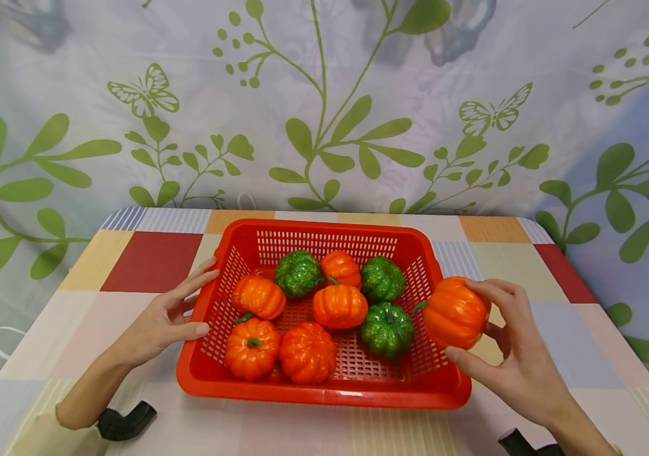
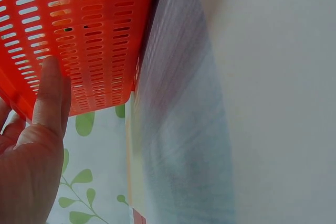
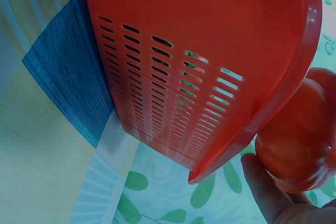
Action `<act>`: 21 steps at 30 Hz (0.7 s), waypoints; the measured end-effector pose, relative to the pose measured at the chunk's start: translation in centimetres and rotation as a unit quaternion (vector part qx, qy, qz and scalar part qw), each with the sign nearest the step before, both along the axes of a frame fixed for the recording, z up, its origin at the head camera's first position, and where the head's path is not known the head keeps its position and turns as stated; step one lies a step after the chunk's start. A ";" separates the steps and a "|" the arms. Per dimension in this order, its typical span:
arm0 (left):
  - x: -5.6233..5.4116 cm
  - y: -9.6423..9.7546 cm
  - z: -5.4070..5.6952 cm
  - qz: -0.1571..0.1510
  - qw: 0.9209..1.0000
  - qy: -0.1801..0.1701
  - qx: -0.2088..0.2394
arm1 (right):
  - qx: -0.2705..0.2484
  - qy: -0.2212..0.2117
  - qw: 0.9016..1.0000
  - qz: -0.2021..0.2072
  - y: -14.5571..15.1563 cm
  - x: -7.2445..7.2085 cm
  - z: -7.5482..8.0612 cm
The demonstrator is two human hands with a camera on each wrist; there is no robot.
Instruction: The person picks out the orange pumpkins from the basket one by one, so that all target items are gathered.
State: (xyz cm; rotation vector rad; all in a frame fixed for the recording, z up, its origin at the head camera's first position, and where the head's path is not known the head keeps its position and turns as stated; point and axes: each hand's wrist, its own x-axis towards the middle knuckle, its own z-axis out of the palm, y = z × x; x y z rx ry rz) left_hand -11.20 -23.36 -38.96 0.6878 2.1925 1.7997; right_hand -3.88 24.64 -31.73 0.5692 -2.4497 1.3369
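A red plastic basket (image 1: pixel 324 398) holds several orange toy pumpkins (image 1: pixel 308 353) and three green ones (image 1: pixel 387 329). At its left side, my left hand (image 1: pixel 159 323) rests against the rim with fingers fairly straight; in the left wrist view, a finger (image 2: pixel 50 93) touches the slotted outer wall (image 2: pixel 100 35). My right hand (image 1: pixel 515 348) grips a larger orange pumpkin (image 1: pixel 455 313) between thumb and fingers, over the basket's right rim. Its green stem points left, toward the basket. The right wrist view shows this pumpkin (image 3: pixel 296 135) beside the rim, outside the slotted wall (image 3: pixel 173 77).
A checked, patchwork-patterned cloth (image 1: pixel 150 261) covers the table under the basket. Behind the table hangs a pale curtain (image 1: pixel 187 50) printed with green leaves and butterflies. Black straps (image 1: pixel 126 421) show at the wrists.
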 end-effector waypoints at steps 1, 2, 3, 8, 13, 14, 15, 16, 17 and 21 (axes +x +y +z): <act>0.0 0.0 0.0 0.001 1.000 0.000 0.000 | -0.004 0.004 1.000 0.001 0.0 0.0 0.0; 0.0 0.0 0.0 0.002 1.000 0.000 0.000 | -0.008 0.008 1.000 0.001 0.1 -0.1 0.0; 0.0 0.1 0.0 0.003 1.000 0.000 0.000 | -0.012 0.011 1.000 -0.001 0.1 -0.1 0.0; -0.1 0.0 -0.1 -0.001 1.000 0.000 0.003 | -0.049 0.011 0.999 -0.001 0.2 -0.1 -0.2; -0.2 -0.1 -0.1 -0.013 1.000 0.006 0.007 | -0.095 0.003 0.996 -0.002 0.5 -0.1 -0.5; -0.2 0.0 -0.1 -0.014 1.000 0.008 0.008 | -0.104 0.004 0.995 -0.004 0.6 -0.1 -0.5; -0.2 0.0 -0.1 -0.015 1.000 0.008 0.008 | -0.111 0.001 0.994 -0.008 0.7 -0.1 -0.5; -0.2 0.0 0.0 -0.015 1.000 0.008 0.009 | -0.115 0.002 0.993 -0.010 0.8 -0.1 -0.5; -0.2 0.0 0.0 -0.014 1.000 0.008 0.009 | -0.113 0.004 0.994 -0.014 0.9 -0.1 -0.5; -0.1 0.0 0.0 -0.008 1.000 0.004 0.008 | -0.077 0.010 0.996 -0.043 1.2 -0.2 -0.5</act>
